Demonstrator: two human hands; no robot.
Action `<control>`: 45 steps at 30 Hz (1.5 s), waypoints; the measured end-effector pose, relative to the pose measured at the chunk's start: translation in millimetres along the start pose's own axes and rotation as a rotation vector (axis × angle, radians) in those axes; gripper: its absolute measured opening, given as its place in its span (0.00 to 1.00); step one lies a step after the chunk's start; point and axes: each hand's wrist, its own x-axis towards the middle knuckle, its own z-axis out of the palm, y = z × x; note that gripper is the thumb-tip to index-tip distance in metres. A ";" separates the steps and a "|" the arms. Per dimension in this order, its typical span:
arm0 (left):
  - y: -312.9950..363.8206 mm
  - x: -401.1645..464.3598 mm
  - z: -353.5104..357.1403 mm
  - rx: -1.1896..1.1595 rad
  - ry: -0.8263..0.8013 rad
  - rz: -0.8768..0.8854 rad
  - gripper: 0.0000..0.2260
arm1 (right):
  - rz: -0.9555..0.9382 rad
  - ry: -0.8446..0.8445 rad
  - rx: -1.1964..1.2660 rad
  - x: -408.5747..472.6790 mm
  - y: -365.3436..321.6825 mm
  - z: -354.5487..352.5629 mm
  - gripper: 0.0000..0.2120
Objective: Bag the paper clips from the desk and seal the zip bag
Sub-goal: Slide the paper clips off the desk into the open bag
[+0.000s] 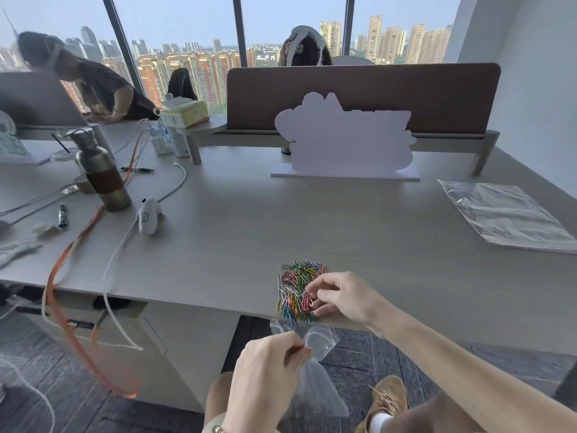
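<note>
1. Our right hand (338, 300) rests on the near-right part of the paper clips (296, 292), fingers curled and pinching at a pink clip; how many it holds we cannot tell.
2. The clips lie in a heap at the near edge of the tabletop (343, 220), the heap's long axis running near to far.
3. Our left hand (268, 367) is below the edge, closed in a pinch on the rim of the zip bag (315, 370), whose mouth gapes just under the heap.
4. So we judge the coming move to be short: down and slightly toward us, from heap to mouth. The right hand is the nearer to the clips.
5. Nothing stands between. A larger plastic bag (505, 214) lies far right; a metal bottle (101, 173) and cables (118, 245) sit well apart at left.
</note>
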 end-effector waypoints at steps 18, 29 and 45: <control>0.8 3.1 1.5 0.003 0.010 0.042 0.08 | -0.019 -0.069 0.102 1.0 -1.2 -1.4 0.09; -1.5 2.0 -0.9 -0.019 0.015 0.038 0.09 | -0.140 0.115 -0.462 48.9 -3.7 -32.9 0.20; 1.0 1.5 -3.2 0.021 0.014 -0.005 0.08 | -0.157 0.204 -0.193 8.5 3.5 -20.2 0.13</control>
